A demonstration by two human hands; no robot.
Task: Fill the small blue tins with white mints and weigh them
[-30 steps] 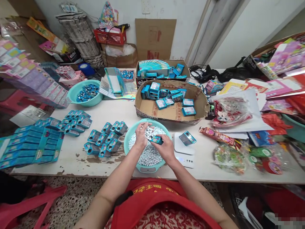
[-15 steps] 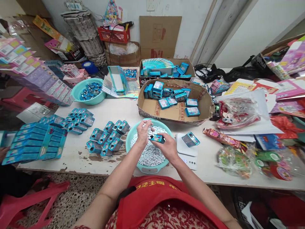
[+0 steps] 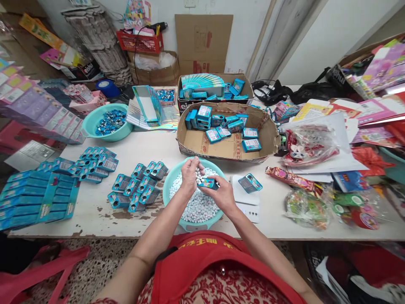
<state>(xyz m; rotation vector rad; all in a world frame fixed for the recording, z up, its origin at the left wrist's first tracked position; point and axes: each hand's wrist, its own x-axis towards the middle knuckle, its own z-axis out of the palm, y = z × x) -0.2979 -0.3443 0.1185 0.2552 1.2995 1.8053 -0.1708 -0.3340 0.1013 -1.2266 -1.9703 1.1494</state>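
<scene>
My right hand (image 3: pixel 221 194) grips a small blue box (image 3: pixel 208 183), tilted on its side above a turquoise basin (image 3: pixel 166 197). The basin is full of small white candies (image 3: pixel 198 207). Curled at the box's left end, my left hand (image 3: pixel 190 175) holds several of these candies against the opening. Right of the basin, another small blue box (image 3: pixel 250 183) lies on a white kitchen scale (image 3: pixel 242 196). To the left stands a group of similar boxes (image 3: pixel 136 185) with round holes in their tops.
Behind the basin sits a cut-down cardboard carton (image 3: pixel 228 150) with several blue boxes inside. Stacked blue boxes (image 3: pixel 41 194) and a basin of shiny blue pieces (image 3: pixel 107 134) are at left. Bagged toys (image 3: pixel 308 209) and flat printed packaging (image 3: pixel 332 112) cover the right side.
The view has shifted slightly, so the table appears farther left. Both hands keep nearly the same pose at the box, with the left still holding candies at its opening.
</scene>
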